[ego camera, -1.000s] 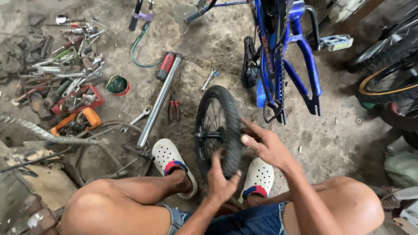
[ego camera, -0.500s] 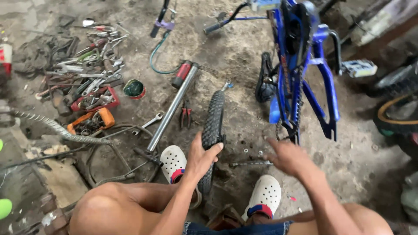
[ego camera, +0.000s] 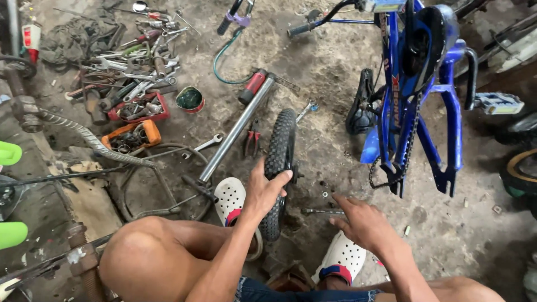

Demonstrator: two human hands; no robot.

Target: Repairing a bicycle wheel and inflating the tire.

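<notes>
A small black bicycle wheel point(ego camera: 278, 146) with a knobby tyre stands upright on the dirt floor between my feet. My left hand point(ego camera: 263, 190) grips the tyre at its near side. My right hand point(ego camera: 361, 221) hovers with spread fingers over a thin metal axle rod point(ego camera: 321, 211) lying on the ground beside the wheel. A few small nuts point(ego camera: 325, 194) lie just beyond it. My white perforated clogs point(ego camera: 229, 198) rest on either side of the wheel.
An upside-down blue bicycle frame point(ego camera: 417, 95) with hanging chain stands at the right. A floor pump point(ego camera: 238, 127) lies left of the wheel, pliers point(ego camera: 250, 141) beside it. Wrenches and tool trays point(ego camera: 131, 92) crowd the upper left. More wheels point(ego camera: 517, 162) sit at the far right.
My right hand has let go of the tyre and moved down to the ground near the axle rod. The wheel has turned edge-on, held by my left hand alone.
</notes>
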